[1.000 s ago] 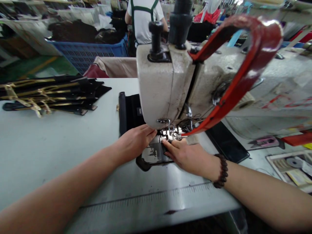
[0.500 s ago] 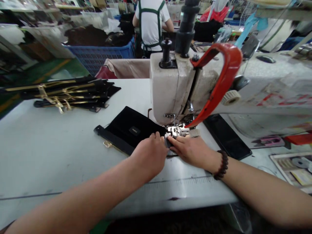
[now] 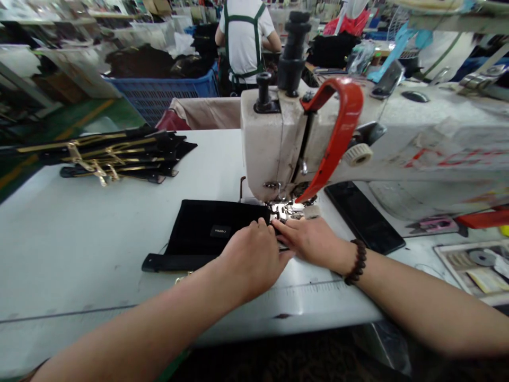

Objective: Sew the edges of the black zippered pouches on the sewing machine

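A black fabric piece [image 3: 199, 225] with a small label [image 3: 220, 231] lies flat on the sewing table [image 3: 99, 254]. Along its near side runs a black strip [image 3: 169, 262] with gold hardware, partly covered by my left arm. My left hand [image 3: 254, 257] has its fingers curled on the piece's right end, just left of the presser foot [image 3: 283, 210]. Close by on the right, my right hand [image 3: 312, 241] presses its fingertips on the same end, beside the foot. The edge under the fingertips is mostly hidden.
The sewing machine [image 3: 270, 143] with its red guard [image 3: 338, 132] stands over the work. A phone [image 3: 363, 217], pink snips [image 3: 433, 225] and a parts tray [image 3: 473, 265] lie right. Stacked black strips [image 3: 127, 154] lie left. Behind are a blue crate [image 3: 170, 95] and a person [image 3: 244, 42].
The black piece has turned, so its left end came nearer to me and its strip lies almost level with the table edge. My left hand moved slightly right with it.
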